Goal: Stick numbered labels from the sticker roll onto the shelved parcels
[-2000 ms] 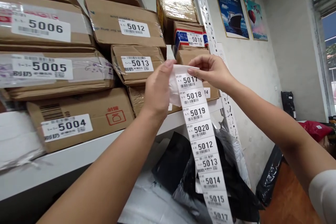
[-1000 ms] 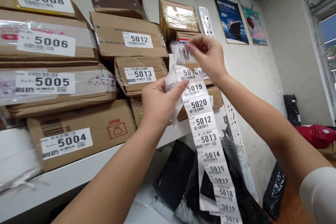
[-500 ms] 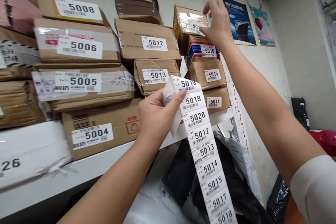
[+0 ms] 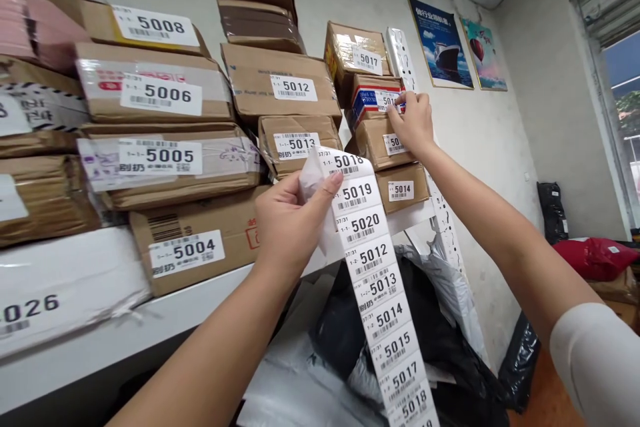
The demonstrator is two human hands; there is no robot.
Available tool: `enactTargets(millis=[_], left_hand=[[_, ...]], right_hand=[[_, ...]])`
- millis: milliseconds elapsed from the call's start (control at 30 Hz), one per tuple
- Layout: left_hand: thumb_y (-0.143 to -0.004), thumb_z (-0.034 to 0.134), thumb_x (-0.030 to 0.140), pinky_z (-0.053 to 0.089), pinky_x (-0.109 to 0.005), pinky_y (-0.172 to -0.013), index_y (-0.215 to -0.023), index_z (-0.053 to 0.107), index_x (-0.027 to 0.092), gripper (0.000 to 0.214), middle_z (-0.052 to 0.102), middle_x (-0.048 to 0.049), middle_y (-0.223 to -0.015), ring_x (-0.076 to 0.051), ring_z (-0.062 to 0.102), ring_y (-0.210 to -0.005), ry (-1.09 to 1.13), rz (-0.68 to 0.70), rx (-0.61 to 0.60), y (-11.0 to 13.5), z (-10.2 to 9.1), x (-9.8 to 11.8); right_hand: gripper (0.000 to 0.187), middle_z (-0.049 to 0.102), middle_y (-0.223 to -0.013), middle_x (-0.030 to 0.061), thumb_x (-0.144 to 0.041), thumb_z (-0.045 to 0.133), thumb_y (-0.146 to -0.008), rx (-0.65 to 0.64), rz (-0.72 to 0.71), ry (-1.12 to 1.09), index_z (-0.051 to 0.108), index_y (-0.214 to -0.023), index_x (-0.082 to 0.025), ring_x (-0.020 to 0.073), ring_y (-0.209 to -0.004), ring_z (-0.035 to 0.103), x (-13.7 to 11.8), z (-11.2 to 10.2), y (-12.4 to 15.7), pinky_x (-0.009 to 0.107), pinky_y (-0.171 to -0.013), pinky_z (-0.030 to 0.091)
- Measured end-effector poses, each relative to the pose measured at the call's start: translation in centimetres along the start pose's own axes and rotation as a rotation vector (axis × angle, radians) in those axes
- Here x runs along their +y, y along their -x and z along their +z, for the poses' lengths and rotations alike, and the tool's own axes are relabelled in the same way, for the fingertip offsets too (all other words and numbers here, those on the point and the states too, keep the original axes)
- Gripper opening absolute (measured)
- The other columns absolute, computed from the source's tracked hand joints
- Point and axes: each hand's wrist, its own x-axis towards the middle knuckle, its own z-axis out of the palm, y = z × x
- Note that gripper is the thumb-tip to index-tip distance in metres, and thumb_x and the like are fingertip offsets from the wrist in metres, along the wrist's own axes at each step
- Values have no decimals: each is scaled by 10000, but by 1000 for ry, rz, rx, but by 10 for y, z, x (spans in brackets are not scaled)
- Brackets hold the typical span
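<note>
In my left hand (image 4: 295, 220) is a long strip of white number labels (image 4: 373, 257), pinched under the thumb near label 5018; the strip hangs down past the lower frame edge. My right hand (image 4: 415, 121) reaches to the right-hand stack, its thumb and fingertips slightly apart at the label on a red, white and blue box (image 4: 367, 99). Those fingers partly cover that label and the one on the brown box (image 4: 375, 143) beneath. Above is a taped carton (image 4: 345, 47) labelled 5017. At the bottom of the stack sits the box labelled 5014 (image 4: 415, 188).
Numbered cartons (image 4: 280, 90) fill the white shelf (image 4: 165, 307) to the left in several stacks. Under the shelf lie black and grey plastic bags (image 4: 430, 307). A perforated white post (image 4: 443, 227) stands at the shelf's right end. A red parcel (image 4: 595, 257) lies farther right.
My right hand has moved down from the top carton to the box below it, leaving the 5017 label in full view. My left hand still holds the strip. The view has shifted slightly right.
</note>
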Motion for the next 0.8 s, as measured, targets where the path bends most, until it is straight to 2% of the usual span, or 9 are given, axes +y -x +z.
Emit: enactTargets(millis=[67,133,167,267,333,467,633,700,800], left_hand=[[-663,849,505,563,-280,-550,-761,742,232,309,763,-18,-786,-175,671,-650,-8,15,1,0,-3,2],[-674,839,528,555,-279,-543,-743,732,231,323,754,-14,-758,-179,672,-654,-26,34,-3,-1,-8,2],[-679,833,539,554,-279,-546,-732,727,230,331,749,-14,-745,-183,674,-662,-32,45,-10,-3,-10,1],[-698,807,569,578,-295,-613,-743,729,232,349,759,-24,-787,-200,697,-738,-14,78,-60,-7,-16,-2],[-708,799,557,598,-316,-684,-818,747,231,349,773,-36,-868,-212,711,-813,14,82,-92,-8,-17,-3],[-698,819,474,599,-326,-751,-919,733,207,357,767,-42,-917,-212,714,-868,60,67,-84,-5,-16,1],[-748,771,544,527,-262,-557,-741,625,200,374,699,-14,-716,-159,646,-640,16,-12,-28,2,-23,5],[-734,777,561,488,-245,-513,-700,586,205,406,670,0,-671,-143,610,-590,-7,-13,11,3,-30,5],[-692,816,514,507,-252,-561,-737,624,212,361,687,2,-712,-148,623,-635,-32,46,43,5,-45,6]], right_hand=[[244,509,-1193,133,-418,537,-994,14,3,-84,580,-1096,-201,289,-1208,528,-15,-11,9,480,-1015,461],[258,552,-1163,109,-448,567,-980,-61,-41,-276,603,-1075,-210,247,-1164,558,-39,-28,25,419,-977,494],[275,581,-1126,92,-470,592,-965,-154,-69,-404,613,-1061,-214,224,-1112,584,-53,-37,35,384,-938,515],[359,644,-984,49,-523,721,-857,-546,-94,-760,638,-1009,-208,173,-919,630,-88,-56,67,310,-785,550],[410,657,-929,31,-503,807,-770,-678,-45,-904,641,-990,-199,153,-840,629,-101,-62,81,282,-713,544],[411,666,-874,15,-421,882,-681,-618,89,-1033,640,-917,-187,137,-803,630,-111,-59,91,270,-704,540],[320,683,-834,14,-387,877,-705,-521,190,-1074,667,-831,-181,132,-808,639,-125,-52,95,268,-731,541],[286,673,-782,3,-381,866,-732,-564,252,-1092,685,-826,-180,115,-749,620,-133,-49,95,244,-680,532],[209,624,-664,-17,-336,849,-771,-778,353,-1080,717,-812,-178,88,-622,556,-145,-47,90,216,-587,503]])
